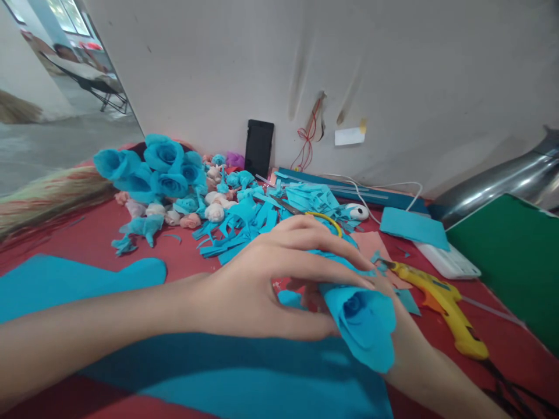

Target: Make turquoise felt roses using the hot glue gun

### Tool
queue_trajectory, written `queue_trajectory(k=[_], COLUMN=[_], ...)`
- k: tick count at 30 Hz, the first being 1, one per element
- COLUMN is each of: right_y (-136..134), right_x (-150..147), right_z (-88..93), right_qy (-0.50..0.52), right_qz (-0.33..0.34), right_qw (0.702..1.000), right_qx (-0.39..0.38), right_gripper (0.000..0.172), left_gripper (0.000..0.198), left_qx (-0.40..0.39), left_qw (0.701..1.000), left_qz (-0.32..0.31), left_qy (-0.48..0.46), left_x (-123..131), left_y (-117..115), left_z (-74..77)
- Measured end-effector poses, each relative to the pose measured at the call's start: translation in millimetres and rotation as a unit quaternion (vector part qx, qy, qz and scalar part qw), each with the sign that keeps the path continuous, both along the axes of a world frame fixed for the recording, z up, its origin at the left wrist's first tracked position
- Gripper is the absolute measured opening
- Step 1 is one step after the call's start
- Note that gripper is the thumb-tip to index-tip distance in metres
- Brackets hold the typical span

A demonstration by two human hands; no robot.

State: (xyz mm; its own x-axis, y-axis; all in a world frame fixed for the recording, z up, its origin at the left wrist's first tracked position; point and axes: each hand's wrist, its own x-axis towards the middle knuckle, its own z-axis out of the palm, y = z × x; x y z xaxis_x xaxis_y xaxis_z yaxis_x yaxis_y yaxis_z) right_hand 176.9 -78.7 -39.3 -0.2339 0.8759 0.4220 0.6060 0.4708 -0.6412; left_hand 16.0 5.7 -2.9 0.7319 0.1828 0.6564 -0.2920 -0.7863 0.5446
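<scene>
My left hand [279, 262] reaches across from the left, its thumb and fingers closed around the base of a blue crepe-paper rose [364, 323]. The rose's open end faces me and tilts down to the right. My right hand [385, 284] lies behind the rose and my left hand; only its wrist side shows plainly and its fingers are mostly hidden. Under both arms spreads a large blue paper sheet [244, 372]. Just beyond my left hand are yellow-handled scissors [325, 220] among blue paper scraps [305, 198].
A yellow glue gun [443, 302] lies at right near a green board [510, 262] and a white case [449, 259]. Finished blue roses [163, 157] and small paper rosebuds [213, 210] sit at back left. A phone [259, 146] leans on the wall. Someone reclines on a chair [87, 75] far left.
</scene>
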Motion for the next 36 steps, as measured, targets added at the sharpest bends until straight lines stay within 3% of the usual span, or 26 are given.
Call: queue_trajectory(k=[4, 7, 10, 14, 20, 30, 36], right_y=[0, -1, -1, -2, -4, -5, -7], right_x=[-3, -1, 2, 5, 6, 5, 2], right_z=[13.5, 25.6, 32.9, 36.3, 38.2, 37.2, 39.1], right_qy=[-0.016, -0.044, -0.118, -0.221, -0.230, -0.248, -0.288], right_qz=[0.046, 0.029, -0.001, -0.025, -0.033, -0.047, -0.082], right_qw=[0.999, 0.999, 0.993, 0.971, 0.963, 0.952, 0.925], right_qx=[0.015, 0.013, 0.019, 0.088, 0.138, 0.173, 0.233], right_gripper=[0.027, 0.015, 0.012, 0.015, 0.016, 0.017, 0.017], left_gripper=[0.033, 0.026, 0.021, 0.021, 0.025, 0.031, 0.029], left_qx=[-0.130, -0.195, -0.186, -0.167, -0.182, -0.198, -0.201], left_qw=[0.991, 0.979, 0.978, 0.979, 0.974, 0.971, 0.972], left_qz=[-0.026, -0.006, 0.014, -0.005, -0.041, -0.039, -0.035], left_qy=[0.022, 0.059, 0.095, 0.112, 0.131, 0.131, 0.119], left_x=[-5, -10, -13, -14, -16, -10, -10], left_y=[-3, -4, -4, -2, 0, -2, -3], left_z=[8.9, 18.2, 23.0, 21.5, 20.2, 16.1, 15.8])
